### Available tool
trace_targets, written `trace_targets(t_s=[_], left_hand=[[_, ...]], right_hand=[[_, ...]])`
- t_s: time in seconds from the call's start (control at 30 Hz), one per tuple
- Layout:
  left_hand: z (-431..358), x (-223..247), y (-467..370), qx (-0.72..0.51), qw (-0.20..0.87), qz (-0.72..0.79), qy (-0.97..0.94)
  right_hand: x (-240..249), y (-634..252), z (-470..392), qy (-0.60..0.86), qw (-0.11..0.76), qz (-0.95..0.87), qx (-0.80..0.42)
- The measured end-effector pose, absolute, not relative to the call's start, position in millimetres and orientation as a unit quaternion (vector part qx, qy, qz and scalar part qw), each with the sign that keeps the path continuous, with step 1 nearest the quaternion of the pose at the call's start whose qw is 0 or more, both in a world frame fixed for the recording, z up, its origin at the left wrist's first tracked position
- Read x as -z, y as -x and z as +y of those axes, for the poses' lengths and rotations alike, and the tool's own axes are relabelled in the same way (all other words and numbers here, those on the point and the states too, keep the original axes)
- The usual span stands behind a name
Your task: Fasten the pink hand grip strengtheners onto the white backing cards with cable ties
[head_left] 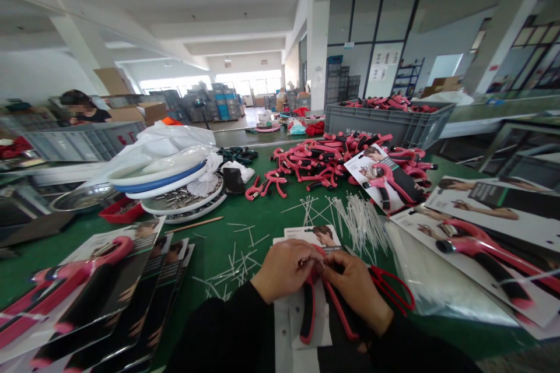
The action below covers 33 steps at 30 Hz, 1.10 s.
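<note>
A pink-and-black hand grip strengthener (308, 315) lies on a printed backing card (286, 323) in front of me, its two handles pointing towards me. My left hand (286, 268) is closed over the left side of its upper end. From the other side my right hand (356, 288) pinches with thumb and forefinger, close to the left fingertips. What lies between the fingertips is small and mostly hidden; I cannot make it out. Red-handled scissors (396, 288) lie beside my right hand. Beyond it is a bundle of white cable ties (361, 221).
Loose tie pieces (236, 268) litter the green table at left. Carded hand grips are stacked left (91, 280) and right (490, 245). A pile of hand grips (324, 157) and a grey crate (389, 122) stand behind. Stacked round trays (175, 186) are left. Another person (85, 109) sits far left.
</note>
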<state>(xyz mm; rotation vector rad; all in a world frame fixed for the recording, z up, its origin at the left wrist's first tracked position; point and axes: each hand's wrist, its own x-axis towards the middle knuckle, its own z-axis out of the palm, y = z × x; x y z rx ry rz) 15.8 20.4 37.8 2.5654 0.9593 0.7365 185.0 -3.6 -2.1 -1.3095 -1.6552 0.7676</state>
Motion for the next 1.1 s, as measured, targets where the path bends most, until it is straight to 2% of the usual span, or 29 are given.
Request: trace_targets(t_s=[0.13,0.37,0.57,0.77,0.93,1.0,1.1], left_hand=[[18.2,-44.1,-15.5,-0.251,0.153,0.350,-0.889],[15.8,-44.2,-20.4,-0.222,0.076,0.345,-0.909],[4.3,-42.6,-23.0,-0.248,0.022,0.331,-0.910],[-12.8,-37.1,-22.0,-0.354,0.050,0.330,-0.874],[-39.2,-58.6,-28.9,-0.460,0.048,0.292,-0.837],[-40.4,-60.8,-26.5,-0.439,0.056,0.352,-0.825],[-31.2,-47.4,-17.1,-0.329,0.086,0.499,-0.797]], right_hand=[[3.1,-184.6,-0.6,0.529,0.433,-0.663,-0.306],[1.5,-181.5,-4.2,0.529,0.448,-0.657,-0.296],[5.1,-180.0,-10.2,0.458,0.501,-0.702,-0.216],[2.3,-178.0,-2.3,0.448,0.425,-0.765,-0.182],[-4.6,-178.2,5.7,0.476,0.366,-0.787,-0.142],[-5.4,-180.2,5.2,0.463,0.363,-0.797,-0.138],[-5.3,-183.7,1.7,0.439,0.375,-0.809,-0.111]])
